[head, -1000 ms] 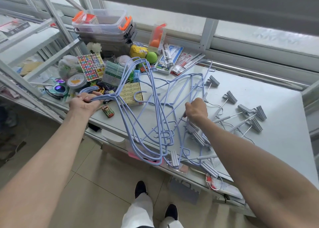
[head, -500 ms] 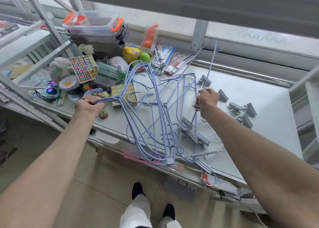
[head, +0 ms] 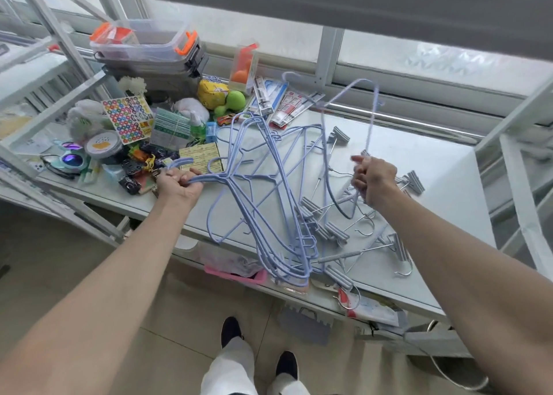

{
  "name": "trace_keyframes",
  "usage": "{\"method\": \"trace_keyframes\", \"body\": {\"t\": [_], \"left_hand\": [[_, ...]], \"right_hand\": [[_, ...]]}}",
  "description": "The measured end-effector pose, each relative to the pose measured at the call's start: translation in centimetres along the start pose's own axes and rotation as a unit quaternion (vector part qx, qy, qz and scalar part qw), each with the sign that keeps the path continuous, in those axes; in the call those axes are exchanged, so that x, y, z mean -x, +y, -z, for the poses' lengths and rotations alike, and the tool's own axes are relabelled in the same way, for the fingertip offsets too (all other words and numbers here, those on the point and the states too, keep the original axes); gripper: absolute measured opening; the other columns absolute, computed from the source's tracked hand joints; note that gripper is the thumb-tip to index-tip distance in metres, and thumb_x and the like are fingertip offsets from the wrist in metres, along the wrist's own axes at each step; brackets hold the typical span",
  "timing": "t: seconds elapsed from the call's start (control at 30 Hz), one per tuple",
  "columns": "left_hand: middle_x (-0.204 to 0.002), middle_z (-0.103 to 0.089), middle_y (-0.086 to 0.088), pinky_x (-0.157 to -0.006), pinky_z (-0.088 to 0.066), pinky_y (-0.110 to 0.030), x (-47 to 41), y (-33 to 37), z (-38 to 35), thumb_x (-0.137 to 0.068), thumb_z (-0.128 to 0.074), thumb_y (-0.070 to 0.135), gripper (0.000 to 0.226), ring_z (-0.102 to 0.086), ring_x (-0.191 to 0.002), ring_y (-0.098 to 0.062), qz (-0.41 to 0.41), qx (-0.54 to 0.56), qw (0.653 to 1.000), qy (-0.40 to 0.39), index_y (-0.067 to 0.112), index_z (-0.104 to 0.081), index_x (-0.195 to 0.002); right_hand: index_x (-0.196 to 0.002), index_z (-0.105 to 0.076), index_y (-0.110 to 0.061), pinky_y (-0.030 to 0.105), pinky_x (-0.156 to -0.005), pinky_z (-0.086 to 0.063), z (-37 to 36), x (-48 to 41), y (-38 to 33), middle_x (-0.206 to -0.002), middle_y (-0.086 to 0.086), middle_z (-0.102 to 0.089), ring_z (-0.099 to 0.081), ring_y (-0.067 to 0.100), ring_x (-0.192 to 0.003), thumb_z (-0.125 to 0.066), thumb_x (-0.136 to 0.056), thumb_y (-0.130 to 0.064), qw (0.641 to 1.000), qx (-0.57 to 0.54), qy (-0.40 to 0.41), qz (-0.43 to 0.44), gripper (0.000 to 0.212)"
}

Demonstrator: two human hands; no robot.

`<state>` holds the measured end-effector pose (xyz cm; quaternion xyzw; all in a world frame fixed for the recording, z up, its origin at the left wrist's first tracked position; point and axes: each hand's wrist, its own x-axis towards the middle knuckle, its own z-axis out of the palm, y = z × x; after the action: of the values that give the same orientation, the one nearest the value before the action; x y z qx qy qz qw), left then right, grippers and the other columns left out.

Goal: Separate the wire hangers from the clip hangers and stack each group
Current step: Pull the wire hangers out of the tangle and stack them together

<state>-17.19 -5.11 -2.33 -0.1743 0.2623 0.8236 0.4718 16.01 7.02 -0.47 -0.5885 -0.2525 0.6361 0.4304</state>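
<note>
My left hand (head: 179,186) grips the hook ends of a bundle of light-blue wire hangers (head: 263,203); the bundle slopes down past the front edge of the white table (head: 434,167). My right hand (head: 374,179) holds one more blue wire hanger (head: 371,119), lifted upright above the table and blurred by motion. Grey clip hangers (head: 326,233) with metal hooks lie tangled under and beside the blue ones, and more of them (head: 414,182) lie just right of my right hand.
The table's left end is crowded: stacked plastic boxes (head: 146,50), a sticker sheet (head: 127,119), a round tin (head: 103,146), toy cars, a green ball (head: 235,98), pen packs (head: 287,107). A metal shelf frame (head: 59,89) stands at left, another at right. Floor lies below.
My right hand has moved right and lifted one blue wire hanger out of the tangle, up off the table. My left hand keeps its hold on the bundle.
</note>
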Motion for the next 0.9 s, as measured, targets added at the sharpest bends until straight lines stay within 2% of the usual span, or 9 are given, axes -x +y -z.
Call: {"method": "trace_keyframes", "body": {"t": [0.07,0.2,0.33,0.47,0.5,0.57,0.73,0.8,0.9], "left_hand": [[-0.030,-0.026,0.006,-0.061,-0.037,-0.023,0.1,-0.3,0.1,-0.106,-0.023,0.026,0.074,-0.027,-0.025,-0.012,0.005,0.014,1.000,0.002,0.016,-0.036,-0.034],[-0.032,-0.032,0.005,-0.061,-0.035,-0.022,0.2,-0.6,-0.3,-0.104,-0.031,0.028,0.060,-0.033,-0.028,-0.012,0.010,0.016,1.000,0.014,0.017,-0.037,-0.046],[-0.038,-0.042,0.003,-0.058,-0.036,-0.022,0.4,-0.6,-0.9,-0.102,-0.035,0.024,0.045,-0.038,-0.045,-0.011,0.017,-0.021,0.999,0.029,0.017,-0.039,-0.057],[-0.061,-0.057,-0.002,-0.058,-0.045,-0.027,1.5,-1.1,-1.7,-0.102,-0.036,0.023,0.042,-0.050,-0.056,-0.016,0.003,-0.004,0.999,0.032,0.012,-0.053,-0.065],[-0.061,-0.059,-0.002,-0.056,-0.047,-0.027,1.6,-1.1,-1.8,-0.102,-0.037,0.023,0.042,-0.052,-0.057,-0.016,0.004,0.011,0.999,0.034,0.011,-0.055,-0.067],[-0.050,-0.059,-0.001,-0.052,-0.045,-0.023,1.7,-0.9,-1.7,-0.103,-0.035,0.023,0.042,-0.051,-0.054,-0.014,0.018,0.035,0.999,0.032,0.011,-0.055,-0.067],[-0.040,-0.047,0.002,-0.058,-0.039,-0.022,1.5,-0.6,-1.7,-0.101,-0.031,0.030,0.046,-0.044,-0.035,-0.013,0.036,0.023,0.999,0.021,0.013,-0.044,-0.060],[-0.036,-0.043,0.005,-0.056,-0.039,-0.022,1.8,-0.9,-2.0,-0.100,-0.033,0.032,0.047,-0.041,-0.028,-0.012,0.024,-0.005,0.999,0.034,0.015,-0.042,-0.057],[-0.030,-0.030,0.008,-0.057,-0.038,-0.022,2.0,-1.3,-2.4,-0.100,-0.039,0.030,0.050,-0.031,-0.024,-0.012,0.011,-0.053,0.995,0.085,0.018,-0.031,-0.052]], "right_hand": [[-0.095,-0.055,0.000,0.017,-0.031,-0.020,-0.3,0.8,0.6,-0.057,0.000,-0.035,-0.025,0.005,-0.036,-0.023,-0.101,-0.004,0.996,0.041,-0.073,-0.016,0.033],[-0.092,-0.052,-0.002,0.014,-0.027,-0.018,-2.1,2.2,2.3,-0.050,-0.002,-0.035,-0.022,0.005,-0.032,-0.022,-0.098,0.000,0.979,0.076,-0.181,-0.059,0.031],[-0.086,-0.051,-0.004,0.013,-0.028,-0.017,-4.4,3.5,4.0,-0.047,-0.003,-0.033,-0.020,0.004,-0.031,-0.024,-0.102,-0.006,0.952,0.126,-0.264,-0.093,0.032],[-0.082,-0.051,-0.005,0.013,-0.032,-0.019,-6.0,3.9,5.2,-0.055,0.003,-0.033,-0.022,0.006,-0.033,-0.026,-0.098,0.000,0.933,0.218,-0.277,-0.069,0.030],[-0.081,-0.051,-0.005,0.014,-0.033,-0.020,-6.1,3.9,5.4,-0.056,0.004,-0.034,-0.022,0.007,-0.034,-0.026,-0.096,0.001,0.930,0.231,-0.279,-0.065,0.029],[-0.080,-0.050,-0.005,0.016,-0.035,-0.024,-6.1,3.9,5.4,-0.057,0.006,-0.037,-0.026,0.009,-0.035,-0.028,-0.095,0.002,0.927,0.241,-0.281,-0.060,0.028],[-0.076,-0.053,0.002,0.025,-0.040,-0.043,-5.4,3.7,5.0,-0.060,0.019,-0.051,-0.046,0.022,-0.038,-0.040,-0.084,0.000,0.926,0.285,-0.245,-0.032,0.016],[-0.074,-0.056,0.007,0.030,-0.043,-0.050,-5.0,3.9,5.1,-0.059,0.024,-0.057,-0.055,0.029,-0.038,-0.044,-0.078,0.001,0.907,0.339,-0.251,-0.004,0.014],[-0.068,-0.057,0.007,0.032,-0.039,-0.051,-4.9,4.2,5.3,-0.053,0.022,-0.058,-0.058,0.029,-0.037,-0.049,-0.085,-0.009,0.867,0.416,-0.268,0.065,0.025]]}}
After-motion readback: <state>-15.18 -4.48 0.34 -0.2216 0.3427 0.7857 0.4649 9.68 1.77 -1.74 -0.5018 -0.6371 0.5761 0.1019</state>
